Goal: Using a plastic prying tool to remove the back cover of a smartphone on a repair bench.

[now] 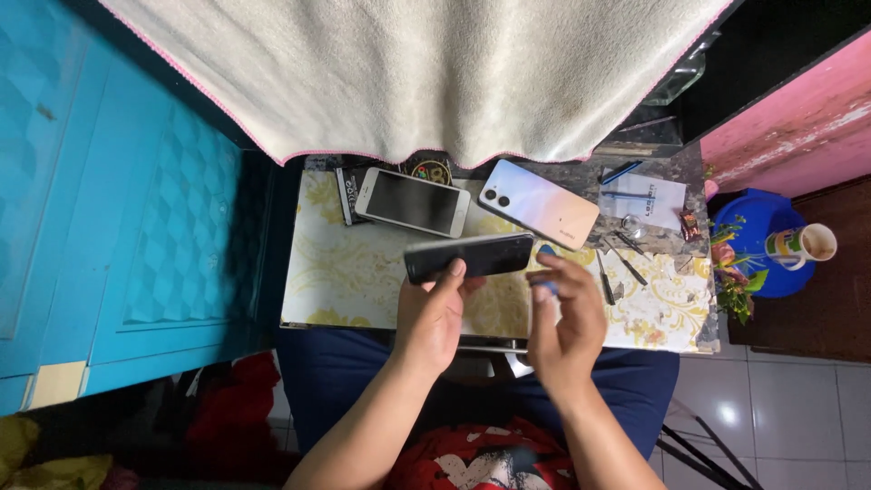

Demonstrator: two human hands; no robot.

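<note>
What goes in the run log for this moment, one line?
left hand: holds black slab phone | right hand: small blue tool at phone's edge | tabletop: white-fronted phone, pale iridescent phone

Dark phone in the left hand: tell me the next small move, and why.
Probably bring the blue pick in the right hand to the edge of the dark phone. The left hand holds that phone edge-up above the table, and the pick sits just off its right end, not clearly touching.

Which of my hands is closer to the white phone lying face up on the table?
Left. The left hand, gripping a dark phone, sits just below the white face-up phone. The right hand, pinching a small blue tool, is farther off to the right.
</note>
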